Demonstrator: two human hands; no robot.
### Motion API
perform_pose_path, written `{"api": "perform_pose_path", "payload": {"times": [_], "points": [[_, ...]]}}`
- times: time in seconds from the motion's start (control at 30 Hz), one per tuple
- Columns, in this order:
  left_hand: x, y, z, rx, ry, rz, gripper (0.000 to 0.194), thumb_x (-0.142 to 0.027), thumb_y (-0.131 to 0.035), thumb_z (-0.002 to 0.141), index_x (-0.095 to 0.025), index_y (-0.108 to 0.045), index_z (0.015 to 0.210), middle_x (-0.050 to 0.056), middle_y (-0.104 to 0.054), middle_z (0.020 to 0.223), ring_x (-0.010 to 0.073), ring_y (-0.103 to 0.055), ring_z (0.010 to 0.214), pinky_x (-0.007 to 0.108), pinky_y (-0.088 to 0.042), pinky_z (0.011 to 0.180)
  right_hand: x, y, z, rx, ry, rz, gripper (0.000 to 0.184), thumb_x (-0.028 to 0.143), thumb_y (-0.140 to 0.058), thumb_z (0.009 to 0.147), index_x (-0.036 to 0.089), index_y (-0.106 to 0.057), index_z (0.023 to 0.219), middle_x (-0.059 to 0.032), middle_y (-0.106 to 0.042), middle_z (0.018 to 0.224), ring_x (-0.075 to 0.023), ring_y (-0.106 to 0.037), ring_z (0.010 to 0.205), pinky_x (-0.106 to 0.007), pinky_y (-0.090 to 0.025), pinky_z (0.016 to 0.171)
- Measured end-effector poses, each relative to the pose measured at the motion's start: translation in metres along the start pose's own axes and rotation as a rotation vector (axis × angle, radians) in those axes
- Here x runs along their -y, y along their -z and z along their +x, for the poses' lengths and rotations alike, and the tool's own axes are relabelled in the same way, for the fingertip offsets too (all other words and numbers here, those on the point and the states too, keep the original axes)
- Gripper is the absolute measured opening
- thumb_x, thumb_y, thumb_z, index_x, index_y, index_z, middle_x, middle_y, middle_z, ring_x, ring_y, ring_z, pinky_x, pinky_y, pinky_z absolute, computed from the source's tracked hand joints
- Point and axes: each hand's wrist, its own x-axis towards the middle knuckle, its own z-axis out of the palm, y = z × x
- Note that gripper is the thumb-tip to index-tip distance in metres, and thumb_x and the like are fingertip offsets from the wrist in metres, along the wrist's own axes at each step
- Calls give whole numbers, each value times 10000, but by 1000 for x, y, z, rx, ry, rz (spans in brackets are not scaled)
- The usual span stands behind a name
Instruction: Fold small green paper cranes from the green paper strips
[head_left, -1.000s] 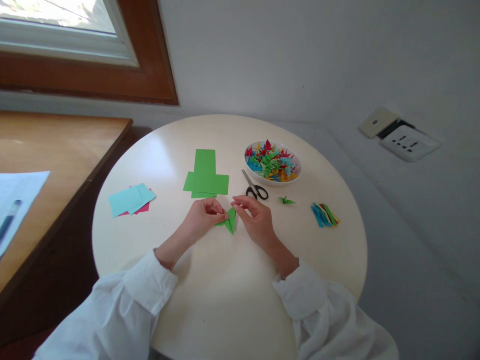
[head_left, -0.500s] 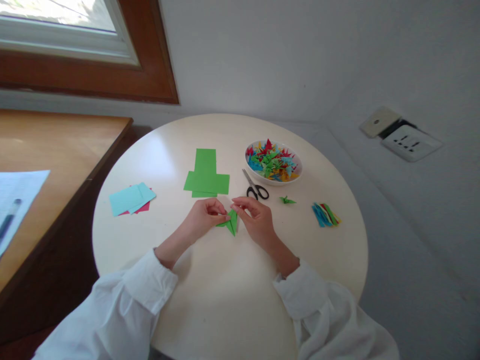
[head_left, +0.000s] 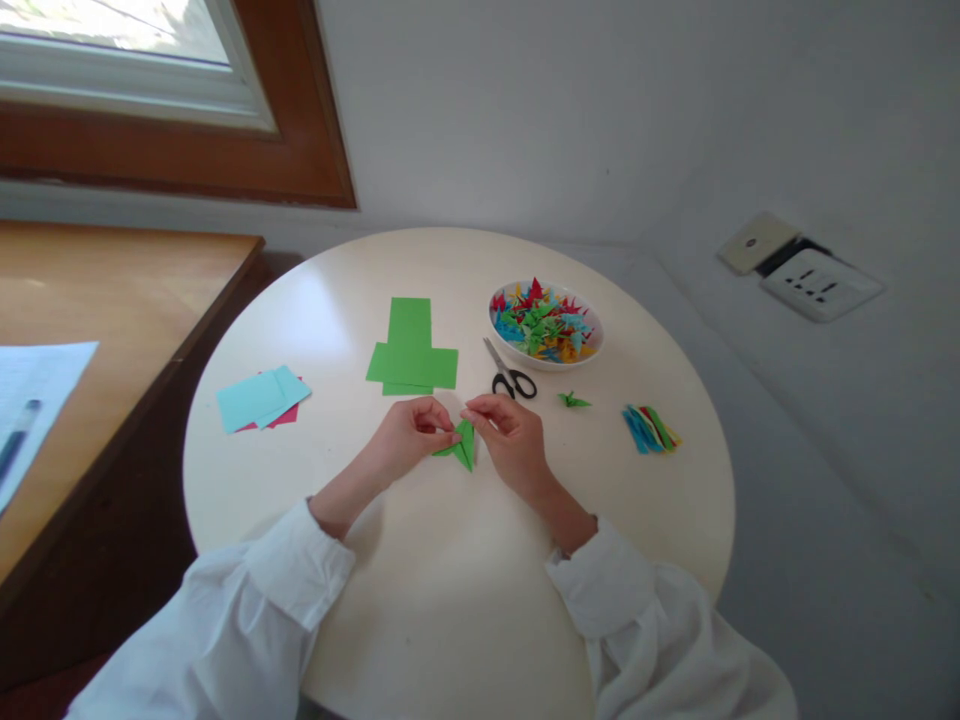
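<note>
Between my two hands is a folded green paper crane (head_left: 466,450), with pointed ends sticking out below my fingers. My left hand (head_left: 411,432) pinches it from the left with thumb and fingertips. On the other side, my right hand (head_left: 513,436) has thumb and forefinger closed on its upper tip. My fingers hide part of the folds. Just beyond lie flat sheets of green paper (head_left: 410,345), overlapping in a cross shape. Scissors (head_left: 510,378) with black handles rest behind my right hand. A small finished green crane (head_left: 574,400) sits to the right.
A white bowl (head_left: 517,358) heaped with colourful paper cranes stands at the back right of the round white table (head_left: 450,600). Coloured paper strips (head_left: 651,429) lie at the right. Light blue sheets (head_left: 259,400) overlap red paper at the left. A wooden desk (head_left: 150,290) adjoins on the left.
Almost nothing differs. Both hands keep their pinch on the green paper crane, and the whole view has shifted very slightly.
</note>
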Motion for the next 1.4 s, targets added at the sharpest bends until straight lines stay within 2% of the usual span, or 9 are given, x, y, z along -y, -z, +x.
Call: {"api": "perform_pose_path", "payload": {"times": [0.47,0.7,0.97,1.23,1.4], "points": [[2,0,1,23,-49,70,194,-189,-705,546,-141,-532,619,-60,-514,512,52,-449,458,175,-329,439,-1,0,0,-1,-34,27,35,206,-640,697,199,-644,731,-9,-670,727,-138,-619,689,-254,-494,651],[3,0,0,51,-66,93,142,-173,-673,560,-131,-584,664,-23,-559,563,78,-482,515,192,-360,466,-3,0,0,19,-36,14,42,189,-628,707,200,-643,744,-8,-672,739,-136,-619,698,-253,-491,657],[2,2,-1,105,-106,230,122,-202,-630,613,-116,-662,695,-4,-564,578,73,-416,507,198,-328,454,-2,0,0,20,-35,-14,33,186,-613,710,193,-637,732,-8,-669,729,-135,-617,694,-249,-484,646],[-1,3,-3,122,-119,294,76,-182,-593,627,-125,-643,623,-34,-475,498,56,-340,464,188,-266,417,-2,-1,0,29,-52,-9,38,207,-617,711,199,-641,739,-19,-675,749,-150,-620,713,-276,-495,663],[-1,1,-3,82,-117,246,71,-175,-605,610,-117,-646,603,-20,-521,508,62,-376,471,186,-283,419,-1,2,1,84,-77,23,193,260,-649,693,198,-639,875,-30,-673,781,-146,-620,707,-276,-485,643]]}}
